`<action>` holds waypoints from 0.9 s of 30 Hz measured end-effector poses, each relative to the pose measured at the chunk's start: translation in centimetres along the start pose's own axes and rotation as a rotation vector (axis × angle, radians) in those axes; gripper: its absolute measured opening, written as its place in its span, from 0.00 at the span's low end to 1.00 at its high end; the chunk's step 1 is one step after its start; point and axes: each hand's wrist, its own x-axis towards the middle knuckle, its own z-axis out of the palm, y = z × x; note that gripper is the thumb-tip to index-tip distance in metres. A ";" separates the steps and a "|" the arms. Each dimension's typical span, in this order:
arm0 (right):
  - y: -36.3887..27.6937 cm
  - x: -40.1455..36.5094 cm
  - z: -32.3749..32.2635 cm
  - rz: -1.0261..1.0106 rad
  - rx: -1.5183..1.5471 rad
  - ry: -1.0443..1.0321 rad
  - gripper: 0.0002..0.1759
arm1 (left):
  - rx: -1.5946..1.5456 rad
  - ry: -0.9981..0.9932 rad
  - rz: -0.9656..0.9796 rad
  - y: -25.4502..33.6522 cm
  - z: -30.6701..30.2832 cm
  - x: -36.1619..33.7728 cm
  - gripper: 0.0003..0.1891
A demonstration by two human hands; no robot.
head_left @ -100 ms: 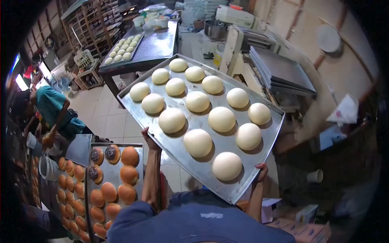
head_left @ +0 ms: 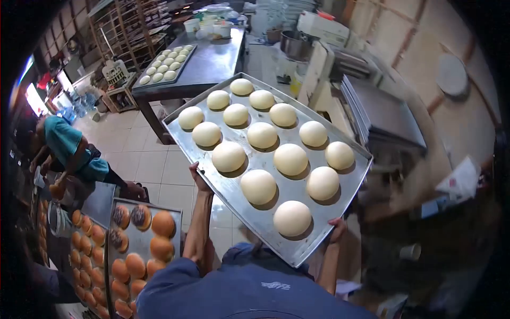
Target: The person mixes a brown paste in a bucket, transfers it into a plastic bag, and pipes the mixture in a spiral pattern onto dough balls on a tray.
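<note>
A metal baking tray [head_left: 324,226] bearing several pale, round dough balls [head_left: 262,135] is held up in front of my chest, angled across the view. My left hand [head_left: 200,179] grips its left edge, thumb on the rim and the other fingers mostly hidden underneath. On the near right edge, my right hand [head_left: 337,231] is closed around the rim, its fingers partly out of sight below. The dough balls sit apart from one another in loose rows.
At lower left are trays of browned buns [head_left: 163,223], some dark-topped. A person in a teal shirt [head_left: 66,141] bends beside them. A metal table [head_left: 212,61] ahead carries another tray of dough balls [head_left: 171,63]. Stacked empty trays [head_left: 385,109] lean at right, near a mixer bowl [head_left: 295,45].
The view has turned slightly, so the table and stacked trays appear farther right and the bun trays lower. Both hands keep their grip on the baking tray.
</note>
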 end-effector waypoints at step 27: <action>41.7 20.1 30.8 0.970 -0.013 0.173 0.14 | 0.778 0.979 -0.254 4.0 -27.8 27.6 0.33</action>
